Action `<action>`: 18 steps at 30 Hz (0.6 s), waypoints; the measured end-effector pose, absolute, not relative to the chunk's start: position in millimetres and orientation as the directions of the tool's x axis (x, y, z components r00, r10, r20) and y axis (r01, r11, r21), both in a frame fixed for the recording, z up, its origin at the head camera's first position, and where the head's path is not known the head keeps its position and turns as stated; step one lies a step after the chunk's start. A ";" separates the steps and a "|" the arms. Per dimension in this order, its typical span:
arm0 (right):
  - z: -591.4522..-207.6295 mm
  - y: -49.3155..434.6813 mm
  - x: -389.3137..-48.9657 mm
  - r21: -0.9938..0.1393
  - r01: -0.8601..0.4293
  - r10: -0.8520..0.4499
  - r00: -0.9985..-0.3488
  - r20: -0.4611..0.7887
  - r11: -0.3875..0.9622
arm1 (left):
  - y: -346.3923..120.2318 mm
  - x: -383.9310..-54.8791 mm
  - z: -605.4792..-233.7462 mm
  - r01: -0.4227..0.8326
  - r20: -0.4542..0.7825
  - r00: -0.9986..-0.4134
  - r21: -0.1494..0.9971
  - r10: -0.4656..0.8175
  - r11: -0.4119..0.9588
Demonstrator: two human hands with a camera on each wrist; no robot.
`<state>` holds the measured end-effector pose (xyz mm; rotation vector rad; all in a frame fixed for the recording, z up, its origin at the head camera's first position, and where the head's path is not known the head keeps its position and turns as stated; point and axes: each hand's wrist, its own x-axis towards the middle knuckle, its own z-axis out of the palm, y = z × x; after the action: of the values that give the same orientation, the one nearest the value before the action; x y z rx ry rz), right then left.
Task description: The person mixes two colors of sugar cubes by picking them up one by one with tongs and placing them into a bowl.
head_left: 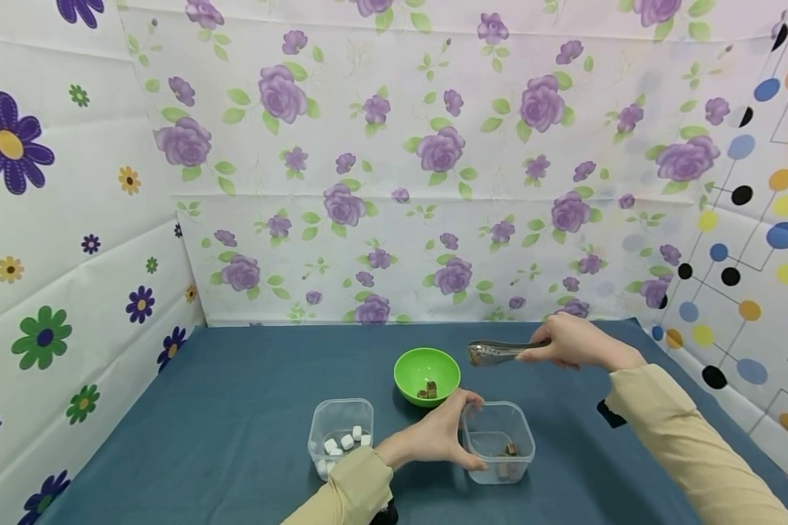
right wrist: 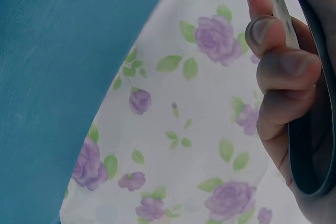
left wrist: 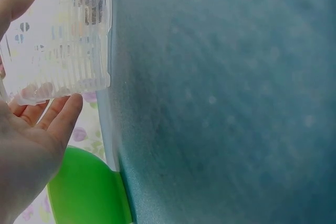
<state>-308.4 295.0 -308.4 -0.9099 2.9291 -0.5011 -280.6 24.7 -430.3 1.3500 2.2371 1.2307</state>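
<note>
Dark blue surface [head_left: 236,408] across the lower part of the frame, back edge meeting a flowered sheet [head_left: 381,146] below mid-height, left edge slanting down along a daisy-patterned sheet [head_left: 72,248], right edge along a dotted sheet [head_left: 742,219]. Right of centre near the bottom, a clear box [head_left: 488,440] gripped at the left side by the left hand [head_left: 433,432], thumb at the near side, other fingers around the far side; brown pieces [head_left: 511,450] inside, toward the right. Just behind and to the left, a green bowl [head_left: 415,370] with brown chunks [head_left: 428,391] at the bottom, rim close to the left hand. Metal tongs [head_left: 499,353] in the right hand [head_left: 574,343], pinched between thumb and curled fingers, tips pointing left above the surface, near the bowl's right rim with a small gap between; contents of the tips too small to tell. At the bottom, left of centre, another box [head_left: 331,419] with white cubes [head_left: 347,442], partly behind the left sleeve [head_left: 354,481]. Farther left, a broad stretch of blue out to the side edge; behind the bowl, a narrower strip up to the back edge.
</note>
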 end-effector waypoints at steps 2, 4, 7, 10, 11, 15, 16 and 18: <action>-309.6 290.3 -312.1 -0.303 -0.545 -0.554 -0.830 0.063 0.782 | 24.4 -280.9 -430.4 0.603 0.195 -0.537 0.769 0.820 0.212; -311.2 285.0 -315.5 -0.298 -0.547 -0.556 -0.829 0.062 0.782 | 24.4 -281.1 -430.4 0.598 0.191 -0.537 0.773 0.822 0.211; -314.5 276.6 -320.5 -0.293 -0.556 -0.567 -0.822 0.054 0.778 | 24.6 -281.2 -430.5 0.594 0.188 -0.536 0.777 0.823 0.209; -318.1 268.8 -325.0 -0.293 -0.561 -0.576 -0.816 0.042 0.774 | 24.6 -281.3 -430.2 0.589 0.186 -0.534 0.782 0.825 0.205; -319.1 266.6 -326.3 -0.292 -0.562 -0.578 -0.815 0.038 0.774 | 24.7 -281.3 -430.1 0.589 0.186 -0.532 0.782 0.826 0.203; -322.4 259.3 -330.0 -0.298 -0.560 -0.582 -0.813 0.019 0.773 | 24.5 -281.3 -429.6 0.576 0.183 -0.532 0.794 0.826 0.195; -323.2 257.9 -330.9 -0.297 -0.560 -0.583 -0.813 0.015 0.774 | 24.4 -281.3 -429.5 0.572 0.182 -0.534 0.797 0.826 0.195; -324.8 255.6 -332.5 -0.292 -0.558 -0.582 -0.813 0.006 0.777 | 24.2 -281.5 -429.4 0.566 0.177 -0.536 0.801 0.825 0.195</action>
<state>-332.5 255.6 -324.8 -0.9256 2.8807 -0.4332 -281.5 24.2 -429.4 1.3181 2.1822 1.2616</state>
